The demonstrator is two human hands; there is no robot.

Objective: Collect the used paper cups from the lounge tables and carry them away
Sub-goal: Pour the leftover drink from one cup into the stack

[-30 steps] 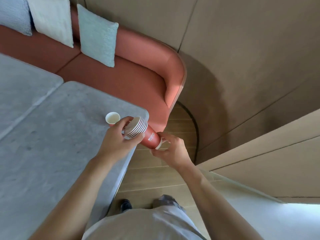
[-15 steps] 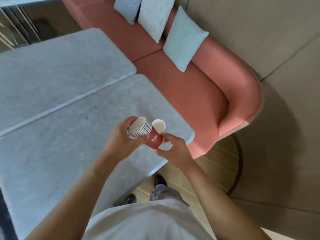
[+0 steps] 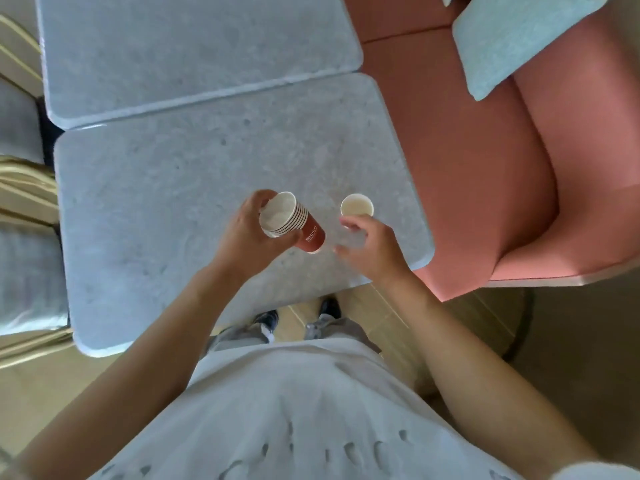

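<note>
Left hand: the left hand (image 3: 247, 233) was wrapped around a nested stack of cups (image 3: 292, 221), tilted, mouths up-left, red base down-right, held over the desk (image 3: 166, 188)
Right hand: the right hand (image 3: 370, 247) hung loosely curled and empty, fingers just short of the single cup (image 3: 357, 205)
Single cup: upright on the desk, near its right edge beside the sofa (image 3: 485, 161); whether any liquid remained inside could not be told
Risk, knock: a hasty reach could likely tip the light cup toward the edge and sofa
Risk, spill: any dregs might run out when it is tilted into the stack
Risk, stack: the tilted stack looked liable to slide apart if the grip loosened
</note>
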